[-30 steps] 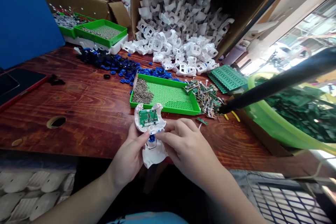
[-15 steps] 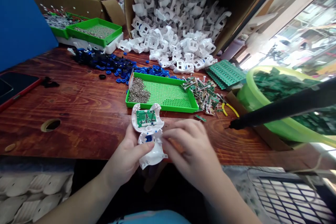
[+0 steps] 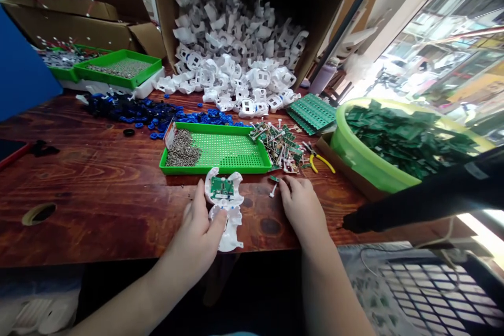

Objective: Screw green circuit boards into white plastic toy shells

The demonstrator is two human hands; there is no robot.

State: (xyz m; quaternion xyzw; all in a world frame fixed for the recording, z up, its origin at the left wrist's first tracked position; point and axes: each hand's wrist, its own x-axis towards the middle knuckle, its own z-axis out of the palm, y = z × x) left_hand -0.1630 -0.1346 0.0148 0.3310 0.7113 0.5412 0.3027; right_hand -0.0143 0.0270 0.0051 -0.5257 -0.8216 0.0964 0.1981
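My left hand (image 3: 197,231) is closed on a white plastic housing (image 3: 231,240), its thumb across the lower section. In the upper section of the housing lies a green circuit board (image 3: 221,188). The thumb partly covers the middle, where small blue spots show. Over the table to the right, my right hand (image 3: 304,209) pinches the end of a small circuit board (image 3: 274,179) with its fingertips. A short white lead with a connector (image 3: 272,190) hangs by that board. The fingers hide part of the small board.
Behind the hands is a green tray (image 3: 216,170) with small metal screws (image 3: 183,148). Right of it lie a heap of small boards (image 3: 281,144) and yellow-handled pliers (image 3: 323,163). A black rod-shaped tool (image 3: 417,194) juts in before a green tub (image 3: 374,160). White housings (image 3: 240,73) fill a box.
My right hand has left the housing and moved right to the small board on the table. My left hand keeps hold of the housing. The view has turned to the right.
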